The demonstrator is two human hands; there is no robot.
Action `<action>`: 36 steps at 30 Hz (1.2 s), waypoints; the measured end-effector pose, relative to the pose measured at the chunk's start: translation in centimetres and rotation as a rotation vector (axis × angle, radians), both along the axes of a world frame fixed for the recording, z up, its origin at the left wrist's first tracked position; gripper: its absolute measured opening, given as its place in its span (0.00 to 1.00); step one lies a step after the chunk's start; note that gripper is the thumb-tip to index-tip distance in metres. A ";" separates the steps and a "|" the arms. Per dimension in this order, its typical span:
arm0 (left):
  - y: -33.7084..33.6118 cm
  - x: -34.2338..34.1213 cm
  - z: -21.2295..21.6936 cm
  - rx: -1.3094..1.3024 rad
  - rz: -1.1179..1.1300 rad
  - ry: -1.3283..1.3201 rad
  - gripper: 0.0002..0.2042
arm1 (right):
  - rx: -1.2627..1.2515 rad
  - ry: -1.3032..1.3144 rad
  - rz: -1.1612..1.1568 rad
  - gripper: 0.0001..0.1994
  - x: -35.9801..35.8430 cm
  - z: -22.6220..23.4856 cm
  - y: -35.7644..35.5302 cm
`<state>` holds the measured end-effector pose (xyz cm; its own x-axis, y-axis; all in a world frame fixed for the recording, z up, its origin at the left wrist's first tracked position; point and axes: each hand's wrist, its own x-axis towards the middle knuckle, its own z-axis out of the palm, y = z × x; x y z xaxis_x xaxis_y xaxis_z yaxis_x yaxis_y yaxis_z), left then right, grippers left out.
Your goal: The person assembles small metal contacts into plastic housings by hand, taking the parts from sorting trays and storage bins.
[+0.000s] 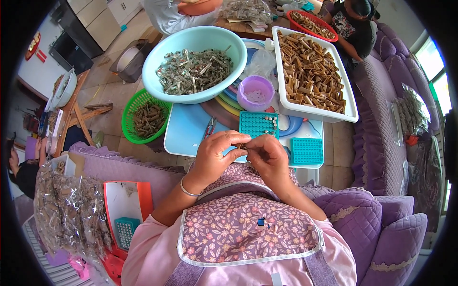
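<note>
My left hand and my right hand meet in front of my apron, thumbs and forefingers pinched together. Between the fingertips is a small brownish piece, mostly covered, so its kind does not show. Just beyond my hands lies a teal perforated rack with several small whitish plugs in its right side. A second teal rack sits right of my right hand. Pliers with red-and-dark handles lie by my left hand. A purple bowl stands behind the first rack.
A light blue basin of clear and greenish pieces and a white tray of brown pieces stand across the table. A green basket is at left. Bagged pieces lie lower left. Another person sits far right beside a red basket.
</note>
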<state>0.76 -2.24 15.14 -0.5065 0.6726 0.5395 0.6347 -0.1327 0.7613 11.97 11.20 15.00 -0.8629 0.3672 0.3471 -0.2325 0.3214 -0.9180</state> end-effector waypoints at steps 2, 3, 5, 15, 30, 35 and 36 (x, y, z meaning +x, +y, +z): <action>0.0 0.0 -0.1 0.002 -0.005 -0.044 0.15 | 0.104 0.067 -0.004 0.10 -0.3 -0.2 0.3; -0.1 0.1 -0.1 0.012 -0.010 -0.078 0.15 | 0.207 0.133 -0.008 0.11 -0.3 -0.2 0.4; -0.1 0.2 -0.2 0.021 -0.014 -0.114 0.15 | 0.219 0.130 -0.012 0.11 -0.2 -0.1 0.3; -0.2 0.4 -1.3 -0.048 -0.022 -0.408 0.13 | 0.005 -0.012 -0.040 0.13 -0.1 -0.7 -0.2; 0.2 0.1 -1.4 0.118 -0.104 -0.862 0.13 | 0.171 0.076 -0.082 0.11 0.1 -1.8 1.5; 0.6 0.1 -2.4 0.177 -0.102 -0.977 0.13 | 0.398 0.109 -0.049 0.14 -0.1 -2.3 1.7; 0.7 0.1 -2.7 0.178 -0.106 -0.980 0.13 | 0.423 0.097 -0.060 0.16 -0.1 -2.8 1.6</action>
